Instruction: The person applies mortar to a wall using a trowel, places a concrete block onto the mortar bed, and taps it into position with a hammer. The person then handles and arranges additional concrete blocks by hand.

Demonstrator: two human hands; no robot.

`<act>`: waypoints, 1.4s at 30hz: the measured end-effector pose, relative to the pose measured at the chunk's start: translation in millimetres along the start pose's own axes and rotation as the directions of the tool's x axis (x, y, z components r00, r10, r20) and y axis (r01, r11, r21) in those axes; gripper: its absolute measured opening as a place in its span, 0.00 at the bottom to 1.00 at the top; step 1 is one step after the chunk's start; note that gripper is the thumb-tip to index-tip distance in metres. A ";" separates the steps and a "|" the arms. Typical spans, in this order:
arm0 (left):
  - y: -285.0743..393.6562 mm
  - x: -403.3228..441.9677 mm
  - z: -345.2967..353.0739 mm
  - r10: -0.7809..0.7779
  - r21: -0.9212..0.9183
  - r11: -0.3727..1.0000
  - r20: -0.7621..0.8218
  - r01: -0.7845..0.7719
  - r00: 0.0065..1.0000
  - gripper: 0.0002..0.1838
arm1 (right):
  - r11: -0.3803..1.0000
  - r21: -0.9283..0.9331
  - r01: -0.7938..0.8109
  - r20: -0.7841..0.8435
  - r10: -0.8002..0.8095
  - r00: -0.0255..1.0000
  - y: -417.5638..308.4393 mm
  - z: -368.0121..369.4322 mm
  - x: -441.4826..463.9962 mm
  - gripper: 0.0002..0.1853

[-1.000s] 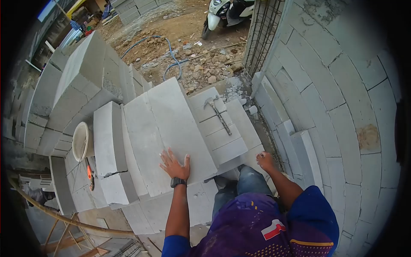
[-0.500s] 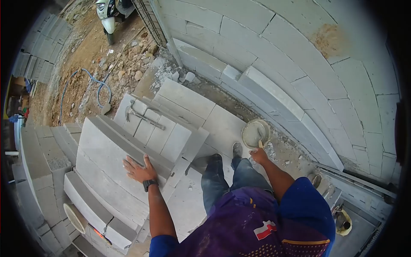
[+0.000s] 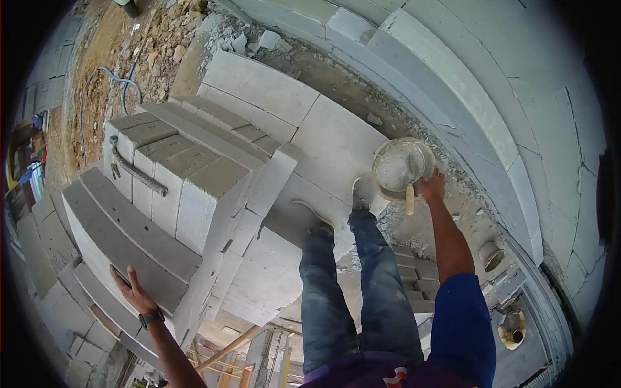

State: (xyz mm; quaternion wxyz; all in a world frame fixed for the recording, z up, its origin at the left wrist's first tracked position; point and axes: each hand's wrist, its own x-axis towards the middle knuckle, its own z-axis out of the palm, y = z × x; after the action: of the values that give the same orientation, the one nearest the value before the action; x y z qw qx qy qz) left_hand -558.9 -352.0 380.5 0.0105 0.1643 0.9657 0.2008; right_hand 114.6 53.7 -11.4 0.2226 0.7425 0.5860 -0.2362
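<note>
My left hand (image 3: 134, 294), with a watch on the wrist, rests with fingers spread against a large grey block (image 3: 129, 239) at the lower left. On the right, my right hand (image 3: 432, 186) is closed at the rim of a round bucket (image 3: 386, 187) that holds wet grey mortar (image 3: 396, 165). A trowel with a pale wooden handle (image 3: 409, 199) lies in the bucket, its handle over the rim beside my fingers. A hammer (image 3: 139, 171) rests on the stacked blocks (image 3: 167, 210) above my left hand.
My feet stand on pale slabs (image 3: 336, 145) between the block stack and a curved block wall (image 3: 453, 84). Rubble (image 3: 249, 42) lies at the top. A blue hose (image 3: 123, 81) crosses the dirt. Another container (image 3: 491, 257) is at the right.
The view has swung right and down. My right hand, empty-looking at first, has come to the mortar bucket and now grips at its rim. My left hand stays on the blocks.
</note>
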 end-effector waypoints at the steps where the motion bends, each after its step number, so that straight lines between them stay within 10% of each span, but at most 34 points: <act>1: -2.6 1.0 -0.3 -0.032 -0.095 0.995 0.020 0.034 0.999 0.46 | 0.997 -0.057 -0.044 -0.020 0.043 0.999 -2.0 -4.8 25.2 0.46; 10: 0.0 2.6 -7.3 -0.019 -0.009 1.000 0.058 0.020 0.998 0.43 | 0.976 -0.206 0.075 0.049 -0.066 0.997 -0.1 -28.8 97.7 0.39; 17: 25.7 -7.5 3.4 0.021 0.147 0.989 -0.010 -0.019 1.000 0.43 | 0.873 0.395 0.286 0.265 -0.406 0.875 -6.9 -33.3 -9.9 0.22; 30: 36.4 -7.4 1.4 0.081 0.260 0.963 -0.014 -0.074 0.997 0.46 | 0.823 0.009 0.569 0.357 -0.534 0.767 -168.4 -68.7 -46.6 0.23; 42: 48.9 -0.7 0.1 -0.042 0.288 0.957 0.003 0.040 0.999 0.54 | 0.424 -0.304 0.853 0.609 -0.603 0.516 -430.9 -89.7 -117.7 0.21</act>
State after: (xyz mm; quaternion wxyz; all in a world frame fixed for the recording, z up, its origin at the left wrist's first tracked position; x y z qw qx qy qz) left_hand -542.9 -309.9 399.6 -0.0051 0.1449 0.9878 0.0571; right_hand -321.3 110.5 108.2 0.4216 0.2298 0.8340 -0.2719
